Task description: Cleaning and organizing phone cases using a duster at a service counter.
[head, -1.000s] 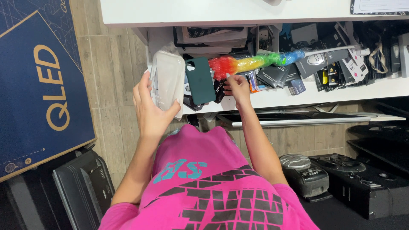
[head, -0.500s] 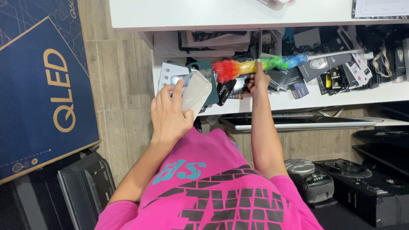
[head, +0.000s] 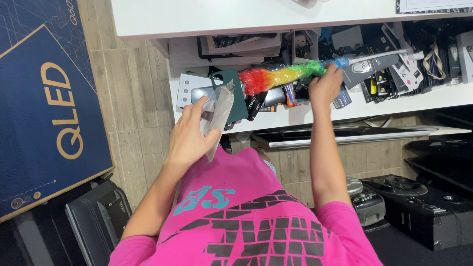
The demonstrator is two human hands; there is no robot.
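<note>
Head view, landmark = white shelf [head: 345,106] w/ its clutter of phone cases & small boxes.

Left hand [head: 189,138] sits just in front of the shelf's left end, near its front edge; fingers curled narrow round a clear plastic sleeve [head: 217,116], thumb on one side, other fingers behind it; sleeve stands roughly upright, tilted a bit, its top edge overlapping a dark green phone case [head: 231,93] that lies on the shelf's left part; can't tell if sleeve & case touch.

Right hand [head: 325,86] reaches over the shelf's middle, arm stretched fwd; fingers closed tight round the handle of a rainbow feather duster [head: 281,76]; duster lies nearly level above the shelf's goods, red tip toward the shelf's left end, just beside the green case, then orange, yellow, green, blue toward the hand; a thin white rod [head: 379,53] runs on from the hand toward the shelf's right end.

White countertop [head: 236,17] lies above the shelf; a second, lower ledge w/ a flat dark tray [head: 345,135] sits just below it.

Left of the shelf: wood-look tile floor [head: 128,98], then a big blue carton [head: 44,113]; black appliances [head: 419,202] below the shelf's right end; person wears a pink printed shirt [head: 246,221].
</note>
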